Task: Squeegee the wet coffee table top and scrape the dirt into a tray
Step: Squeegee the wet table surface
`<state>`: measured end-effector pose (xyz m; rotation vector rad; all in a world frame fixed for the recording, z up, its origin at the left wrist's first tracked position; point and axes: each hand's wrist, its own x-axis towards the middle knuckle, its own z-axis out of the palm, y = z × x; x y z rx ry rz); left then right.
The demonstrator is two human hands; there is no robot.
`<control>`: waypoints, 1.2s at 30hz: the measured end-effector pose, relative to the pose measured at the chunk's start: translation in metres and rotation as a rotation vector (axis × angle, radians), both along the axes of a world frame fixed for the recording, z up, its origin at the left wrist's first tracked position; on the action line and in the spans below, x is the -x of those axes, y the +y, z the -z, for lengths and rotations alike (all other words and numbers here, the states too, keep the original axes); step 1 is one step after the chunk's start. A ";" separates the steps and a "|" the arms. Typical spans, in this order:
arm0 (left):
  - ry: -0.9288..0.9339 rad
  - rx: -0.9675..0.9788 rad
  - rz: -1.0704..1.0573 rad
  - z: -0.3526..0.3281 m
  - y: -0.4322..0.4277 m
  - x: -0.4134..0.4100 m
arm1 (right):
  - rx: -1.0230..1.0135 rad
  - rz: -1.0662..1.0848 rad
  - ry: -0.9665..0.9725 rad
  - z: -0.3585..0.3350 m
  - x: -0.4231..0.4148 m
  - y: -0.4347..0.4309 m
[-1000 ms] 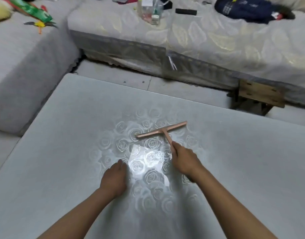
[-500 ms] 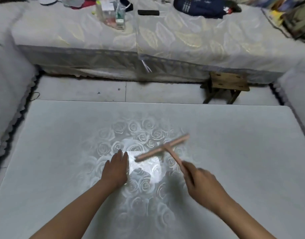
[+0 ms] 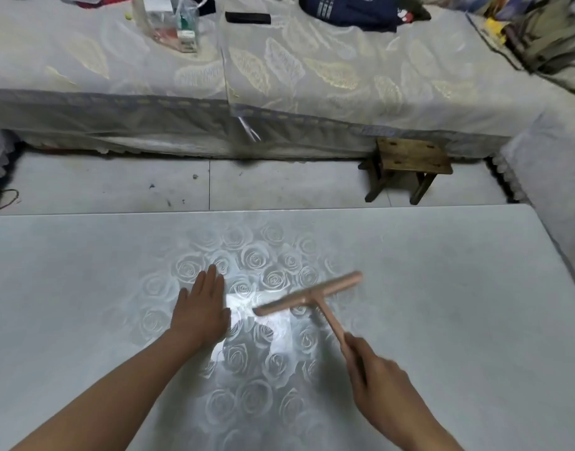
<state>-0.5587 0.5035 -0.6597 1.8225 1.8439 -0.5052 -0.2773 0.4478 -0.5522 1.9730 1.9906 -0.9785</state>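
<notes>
Right hand (image 3: 382, 388) has its fingers wrapped round the handle of the pink squeegee (image 3: 312, 299). The blade sits blurry over the shiny rose patch mid table (image 3: 458, 320), can't tell if it touches. Left hand (image 3: 199, 312) lies flat on the table just left of the blade, fingers straight. Wooden stool (image 3: 409, 157) stands beyond the table's far edge.

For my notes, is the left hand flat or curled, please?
Flat: the left hand lies palm down on the table, fingers straight.
</notes>
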 end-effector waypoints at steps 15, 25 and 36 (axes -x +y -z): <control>0.247 0.018 0.249 -0.007 0.045 -0.018 | -0.188 -0.097 -0.019 0.037 0.038 0.139; 0.219 0.043 0.275 -0.013 0.050 -0.018 | -0.109 -0.104 -0.022 -0.019 -0.002 0.087; 0.100 -0.005 0.185 0.002 0.030 0.000 | -0.101 -0.194 0.014 0.021 0.046 0.111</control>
